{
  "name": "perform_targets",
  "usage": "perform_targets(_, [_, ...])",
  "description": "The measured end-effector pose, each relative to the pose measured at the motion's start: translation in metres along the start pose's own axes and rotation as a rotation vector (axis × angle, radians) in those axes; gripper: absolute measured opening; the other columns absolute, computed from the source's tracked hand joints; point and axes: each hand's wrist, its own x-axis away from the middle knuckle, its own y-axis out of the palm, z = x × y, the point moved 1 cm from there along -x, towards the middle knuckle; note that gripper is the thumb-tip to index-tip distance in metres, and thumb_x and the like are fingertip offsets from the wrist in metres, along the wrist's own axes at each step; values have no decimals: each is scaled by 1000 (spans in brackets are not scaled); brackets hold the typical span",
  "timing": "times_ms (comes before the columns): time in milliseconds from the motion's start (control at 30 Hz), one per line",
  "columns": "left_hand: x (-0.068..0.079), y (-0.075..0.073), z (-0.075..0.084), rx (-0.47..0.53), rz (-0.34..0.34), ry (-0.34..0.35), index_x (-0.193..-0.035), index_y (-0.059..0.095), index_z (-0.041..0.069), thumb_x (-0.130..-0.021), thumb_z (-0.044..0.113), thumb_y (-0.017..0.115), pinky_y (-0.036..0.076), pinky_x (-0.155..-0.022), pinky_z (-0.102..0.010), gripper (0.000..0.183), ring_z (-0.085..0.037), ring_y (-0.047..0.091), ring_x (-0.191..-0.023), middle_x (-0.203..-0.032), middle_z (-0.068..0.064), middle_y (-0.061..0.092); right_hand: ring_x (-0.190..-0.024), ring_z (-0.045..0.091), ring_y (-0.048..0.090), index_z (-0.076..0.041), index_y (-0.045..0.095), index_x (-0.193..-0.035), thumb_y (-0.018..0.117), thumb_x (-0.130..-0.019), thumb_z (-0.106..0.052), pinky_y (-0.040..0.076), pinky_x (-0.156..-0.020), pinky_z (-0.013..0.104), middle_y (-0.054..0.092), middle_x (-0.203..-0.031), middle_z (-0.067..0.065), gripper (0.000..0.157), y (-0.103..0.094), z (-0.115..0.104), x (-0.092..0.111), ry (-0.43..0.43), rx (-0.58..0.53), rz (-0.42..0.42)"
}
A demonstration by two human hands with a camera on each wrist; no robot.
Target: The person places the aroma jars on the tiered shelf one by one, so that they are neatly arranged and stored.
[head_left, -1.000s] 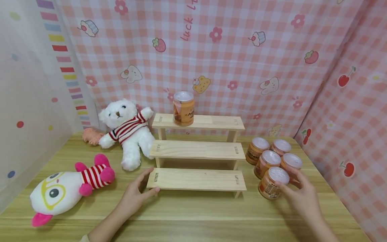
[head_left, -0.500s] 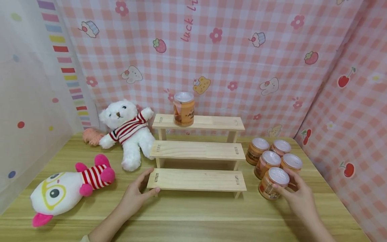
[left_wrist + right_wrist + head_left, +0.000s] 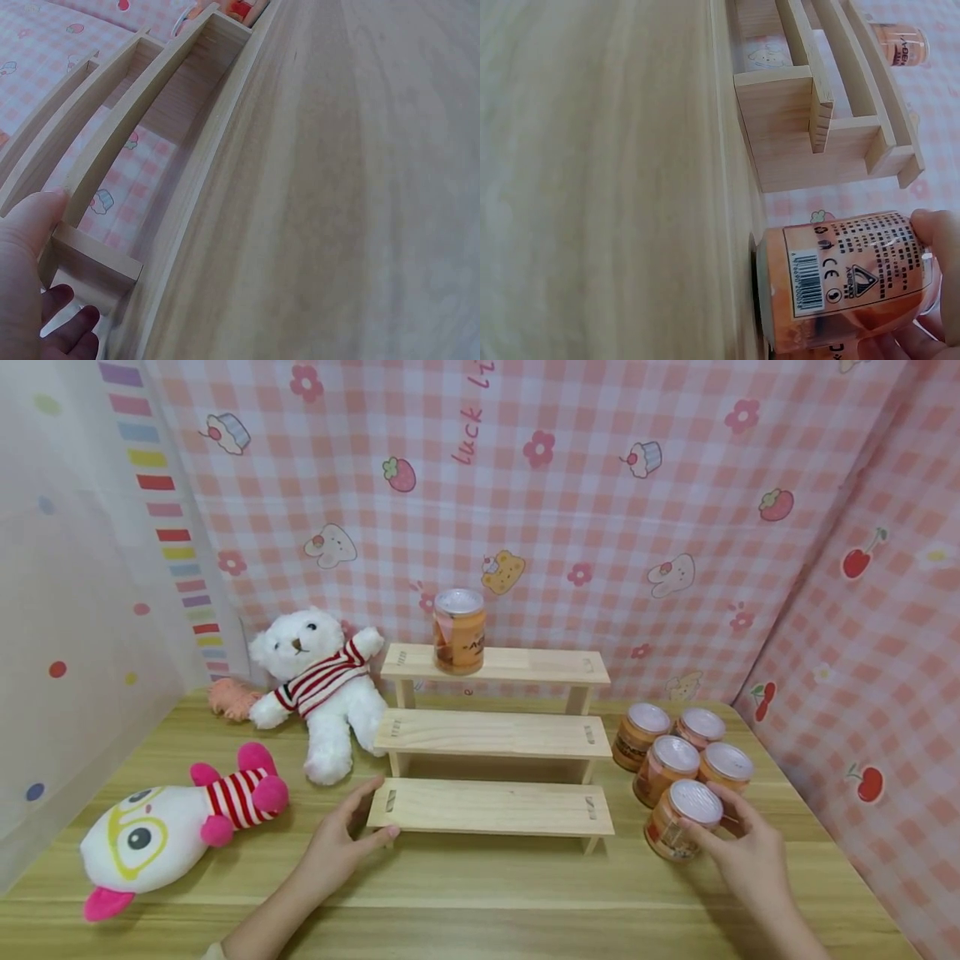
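A three-step wooden display stand (image 3: 491, 806) is in the middle of the table. My left hand (image 3: 337, 843) holds the left end of its lowest step, thumb (image 3: 34, 217) on the front edge and fingers around the end. On the right, my right hand (image 3: 750, 852) grips an orange can (image 3: 847, 281) with a pale lid, thumb and fingers on opposite sides near its top. The can is upright, its base at the tabletop, its barcode facing the right wrist camera. Several like cans (image 3: 666, 770) stand grouped just behind it. One more can (image 3: 459, 633) stands on the top step, left of centre.
A white teddy bear (image 3: 330, 681) in a striped sweater leans left of the stand. Nearer lies a plush toy (image 3: 150, 843) with pink limbs. A small peach-coloured fuzzy item (image 3: 232, 699) is beside the bear. Pink checked cloth (image 3: 585, 510) hangs behind and at the right.
My right hand has shifted slightly, its fingers and thumb settling further around the front can. My left hand stays on the stand's end. The head view has moved a little.
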Motion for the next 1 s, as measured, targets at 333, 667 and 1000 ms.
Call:
perform_targets(333, [1,0,0,-3,6,-10,-141,43,2,-81,11,78,34,-106,-45,70,-29,50,-120,-125,-19,58,-88,-14,52,1,58,-125,85,-73,-9,45,-73,6,64,-110,19,59,-5,-12,3,-60,35,12])
perform_targets(667, [1,0,1,12,5,2,-141,43,2,-81,10,78,35,-105,-45,70,-30,50,-120,-126,-19,58,-90,-8,56,5,60,-121,84,-71,0,46,-73,6,59,-100,-19,56,-12,-42,0,-164,-24,30])
perform_targets(1000, [0,-1,-1,-19,4,2,-141,43,2,-81,14,78,35,-105,-46,71,-28,49,-120,-127,-18,57,-96,-6,56,3,60,-122,83,-70,3,46,-78,7,61,-108,-8,56,-15,-70,-10,-266,-42,-10])
